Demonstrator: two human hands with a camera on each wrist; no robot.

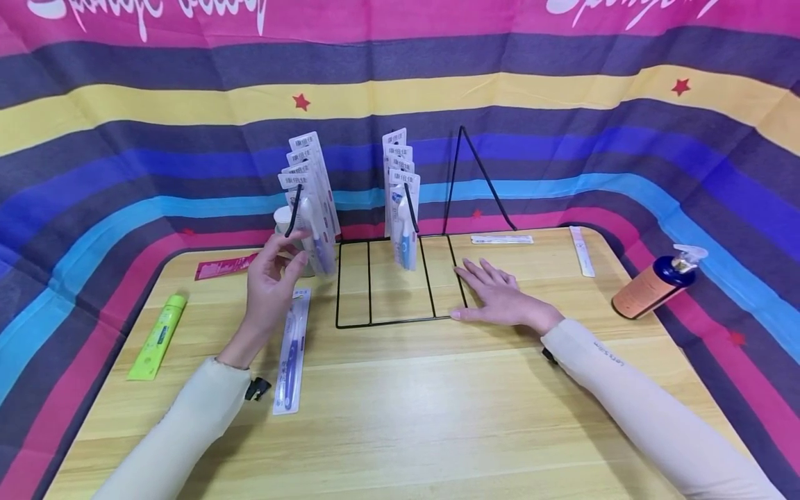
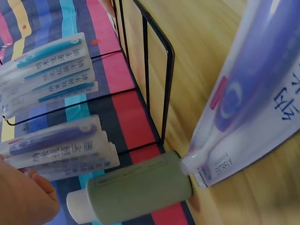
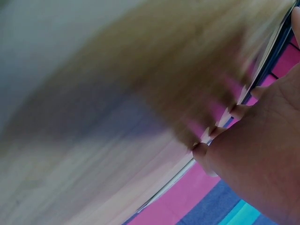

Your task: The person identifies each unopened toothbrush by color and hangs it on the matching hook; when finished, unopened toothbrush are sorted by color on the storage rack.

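Observation:
A black wire rack [image 1: 370, 292] stands on the table, with packaged toothbrushes hanging on its hooks. Beside the front purple toothbrush pack [image 1: 317, 239] of the left row is my left hand [image 1: 271, 281]; its index fingertip meets the hook end and pack, thumb apart below. A second row of blue toothbrush packs [image 1: 405, 229] hangs mid-rack. My right hand [image 1: 500, 298] rests with spread fingers on the right side of the rack's base. A purple toothbrush pack [image 1: 291, 354] lies below my left hand. Behind that hand stands a green bottle [image 2: 140, 190] with a white cap, mostly hidden in the head view.
At left lie a green tube [image 1: 159, 338] and a pink packet [image 1: 225, 267]. Two slim white packs, one flat behind the rack [image 1: 502, 239] and another slim pack [image 1: 582, 251], lie at the back right. An orange pump bottle [image 1: 653, 285] stands near the right edge.

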